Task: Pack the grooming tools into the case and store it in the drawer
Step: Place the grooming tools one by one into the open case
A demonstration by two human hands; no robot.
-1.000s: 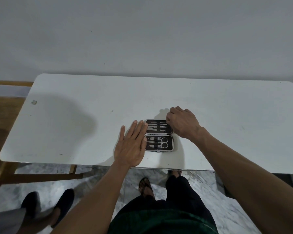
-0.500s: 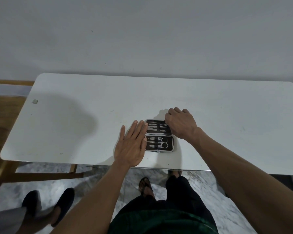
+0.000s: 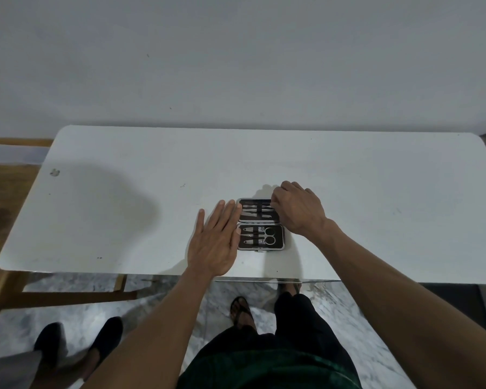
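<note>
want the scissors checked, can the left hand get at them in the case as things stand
Probably yes: the left hand lies flat beside the open case, and the scissors sit uncovered in its near half; the right hand is at the far half.

Arms: bare to the edge of the view, no sleeves showing
Left hand (image 3: 215, 245): bare, no ring, watch or glove
Right hand (image 3: 299, 210): bare, no ring or band at the wrist
Top (image 3: 267, 372): dark green cloth, at the lower edge
Trousers (image 3: 300, 321): black, loose
Footwear (image 3: 240, 311): dark open sandal with straps
</note>
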